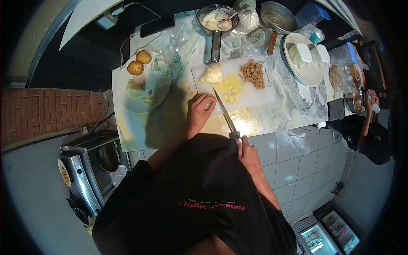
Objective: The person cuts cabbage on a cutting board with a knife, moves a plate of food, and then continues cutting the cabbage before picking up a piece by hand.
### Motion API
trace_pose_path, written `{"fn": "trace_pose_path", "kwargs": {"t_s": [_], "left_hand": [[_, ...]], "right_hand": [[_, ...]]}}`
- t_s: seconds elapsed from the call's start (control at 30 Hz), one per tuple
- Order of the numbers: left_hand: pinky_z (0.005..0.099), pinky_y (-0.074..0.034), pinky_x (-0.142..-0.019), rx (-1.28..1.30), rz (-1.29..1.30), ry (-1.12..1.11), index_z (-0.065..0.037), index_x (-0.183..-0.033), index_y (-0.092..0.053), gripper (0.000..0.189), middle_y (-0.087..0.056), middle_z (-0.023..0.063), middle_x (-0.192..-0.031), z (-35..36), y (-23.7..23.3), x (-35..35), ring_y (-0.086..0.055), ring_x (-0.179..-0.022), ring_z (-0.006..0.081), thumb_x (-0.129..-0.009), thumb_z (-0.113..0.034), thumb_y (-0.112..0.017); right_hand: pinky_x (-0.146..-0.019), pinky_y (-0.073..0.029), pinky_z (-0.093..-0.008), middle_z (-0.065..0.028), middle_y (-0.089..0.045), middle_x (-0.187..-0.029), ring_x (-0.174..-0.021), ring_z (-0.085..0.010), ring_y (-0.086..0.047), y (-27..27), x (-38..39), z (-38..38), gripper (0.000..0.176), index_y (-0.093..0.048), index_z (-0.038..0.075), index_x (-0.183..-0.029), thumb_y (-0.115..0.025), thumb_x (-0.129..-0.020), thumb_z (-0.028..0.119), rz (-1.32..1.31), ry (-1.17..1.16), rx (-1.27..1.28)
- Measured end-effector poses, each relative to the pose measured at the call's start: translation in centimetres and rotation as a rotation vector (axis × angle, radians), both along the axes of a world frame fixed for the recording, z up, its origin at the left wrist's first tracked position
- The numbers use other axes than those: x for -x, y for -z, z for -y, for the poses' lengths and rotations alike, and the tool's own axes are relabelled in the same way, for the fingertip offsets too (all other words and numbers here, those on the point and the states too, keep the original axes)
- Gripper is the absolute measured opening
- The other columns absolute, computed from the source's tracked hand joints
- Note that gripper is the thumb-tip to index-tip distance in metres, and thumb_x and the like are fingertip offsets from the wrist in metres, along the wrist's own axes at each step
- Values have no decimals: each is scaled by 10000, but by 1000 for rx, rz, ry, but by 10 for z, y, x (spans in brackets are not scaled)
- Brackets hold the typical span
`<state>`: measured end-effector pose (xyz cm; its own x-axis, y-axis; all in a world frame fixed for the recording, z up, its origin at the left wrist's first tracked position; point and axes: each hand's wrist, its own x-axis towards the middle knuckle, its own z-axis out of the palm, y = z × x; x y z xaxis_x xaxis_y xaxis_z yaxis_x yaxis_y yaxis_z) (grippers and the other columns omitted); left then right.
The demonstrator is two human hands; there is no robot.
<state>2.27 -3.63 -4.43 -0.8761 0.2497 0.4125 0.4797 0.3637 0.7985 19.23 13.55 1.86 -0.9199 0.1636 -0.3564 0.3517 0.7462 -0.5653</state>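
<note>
My right hand (247, 154) is closed round the handle of a knife (226, 114), whose blade points up and left over the white cutting board (254, 98). My left hand (201, 111) rests at the board's lower left edge, fingers curled; what they hold, if anything, is hidden. Just above it on the board lies a pale yellow lump (211, 74). Small chopped yellow pieces (233, 93) lie to the right of the blade tip. Farther right on the board is a pile of brown strips (253, 74).
A plate (146, 106) with two brown round items and cabbage-like pieces stands left. Behind the board are a pan (216, 46) and a metal bowl (279, 18). An oval tray (311, 78) with white containers stands right. At far right, another person (369, 136) holds something.
</note>
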Motion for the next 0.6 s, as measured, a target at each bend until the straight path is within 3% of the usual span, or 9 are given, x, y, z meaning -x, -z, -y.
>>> {"fn": "trace_pose_path", "kwargs": {"t_s": [0.23, 0.3, 0.6], "left_hand": [[311, -538, -731, -67, 216, -50, -36, -978, -589, 187, -676, 89, -860, -4, -3, -1, -682, -790, 219, -841, -5, -713], [286, -531, -726, -84, 228, -53, -35, -979, -602, 214, -686, 70, -838, -3, 1, 1, -680, -782, 165, -820, 2, -742], [281, -533, -733, -51, 203, -15, -20, -974, -599, 199, -689, 76, -851, 0, 5, 2, -675, -774, 168, -832, -16, -738]], "right_hand": [[-543, -459, -617, -320, -579, -625, -649, -538, -586, -2, 2, 1, 255, -477, 20, -1011, -483, -1026, 273, 9, 9, -24], [-543, -463, -613, -320, -582, -629, -647, -536, -588, -3, 3, 2, 256, -480, 18, -1009, -483, -1027, 273, 23, 14, -25], [-560, -476, -607, -322, -594, -648, -654, -530, -595, -2, 7, -1, 263, -479, 3, -1010, -471, -1031, 265, 22, -49, -29]]}}
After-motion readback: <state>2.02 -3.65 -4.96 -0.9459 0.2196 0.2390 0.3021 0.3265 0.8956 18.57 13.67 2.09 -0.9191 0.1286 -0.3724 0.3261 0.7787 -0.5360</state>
